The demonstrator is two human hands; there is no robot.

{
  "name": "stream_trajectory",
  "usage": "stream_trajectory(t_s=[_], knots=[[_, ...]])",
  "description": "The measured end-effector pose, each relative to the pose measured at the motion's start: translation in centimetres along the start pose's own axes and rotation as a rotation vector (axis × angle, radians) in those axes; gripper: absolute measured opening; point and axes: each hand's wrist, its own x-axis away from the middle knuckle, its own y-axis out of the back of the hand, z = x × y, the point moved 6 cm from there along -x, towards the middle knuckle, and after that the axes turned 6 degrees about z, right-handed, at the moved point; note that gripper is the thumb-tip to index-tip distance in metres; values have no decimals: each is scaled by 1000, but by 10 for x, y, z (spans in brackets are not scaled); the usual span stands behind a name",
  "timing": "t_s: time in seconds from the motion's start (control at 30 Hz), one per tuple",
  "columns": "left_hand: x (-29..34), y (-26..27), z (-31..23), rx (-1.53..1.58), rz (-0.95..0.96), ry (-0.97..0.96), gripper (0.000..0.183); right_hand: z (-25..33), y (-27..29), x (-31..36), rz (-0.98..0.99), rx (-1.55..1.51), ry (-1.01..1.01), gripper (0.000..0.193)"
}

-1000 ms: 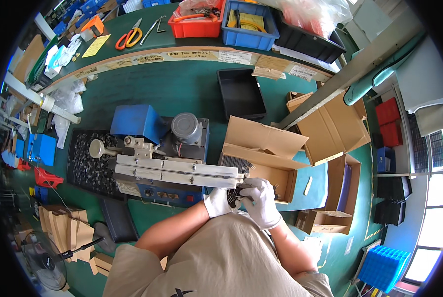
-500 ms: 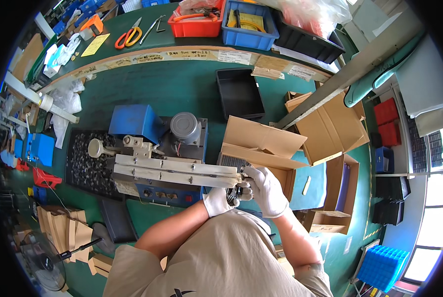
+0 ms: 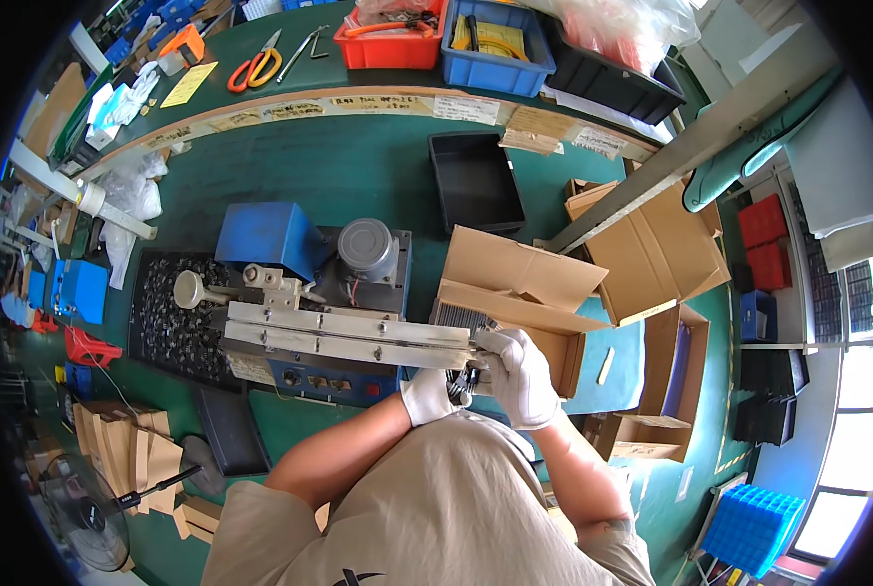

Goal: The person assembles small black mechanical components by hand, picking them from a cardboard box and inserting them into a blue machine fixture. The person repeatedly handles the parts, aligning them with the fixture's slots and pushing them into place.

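A bench machine with a long metal rail (image 3: pixel 349 335) lies in front of me, the rail's right end close to my hands. My right hand (image 3: pixel 522 379), in a white glove, has its fingers closed together at that end; whatever is between the fingertips is hidden. Below the rail's end, my left hand (image 3: pixel 425 397), also white-gloved, is closed around a bunch of small dark pieces with shiny parts (image 3: pixel 459 389). The rail covers part of this hand. Just beyond the rail's end, thin dark strips (image 3: pixel 459 315) stand in rows beside an open cardboard box (image 3: pixel 524 264).
Left of the machine's blue housing (image 3: pixel 266 236) is a dark tray (image 3: pixel 151 327) of small black parts. An empty black bin (image 3: pixel 476 181) stands behind. More cardboard boxes (image 3: pixel 685 391) are at right, a fan (image 3: pixel 85 513) at lower left, and scissors (image 3: pixel 254 68) on the shelf.
My right hand has shifted very slightly left at the rail's end, its fingers still closed. My left hand stays in place with the dark pieces. The whole view has moved a little.
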Motion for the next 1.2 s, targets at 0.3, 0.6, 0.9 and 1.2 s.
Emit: stream_trajectory(t_s=[0.3, 0.6, 0.9, 1.2], knots=[[10, -26, -16, 526, 64, 188, 38, -20, 6, 14, -192, 21, -186, 36], [-5, -14, 10, 710, 163, 168, 44, -36, -26, 40, 216, 84, -241, 30], [-3, -23, 13, 565, 94, 256, 25, -65, -25, 46, 77, -366, -399, 10], [0, -20, 3, 615, 32, 213, 28, -47, -4, 31, 38, -153, -413, 21]])
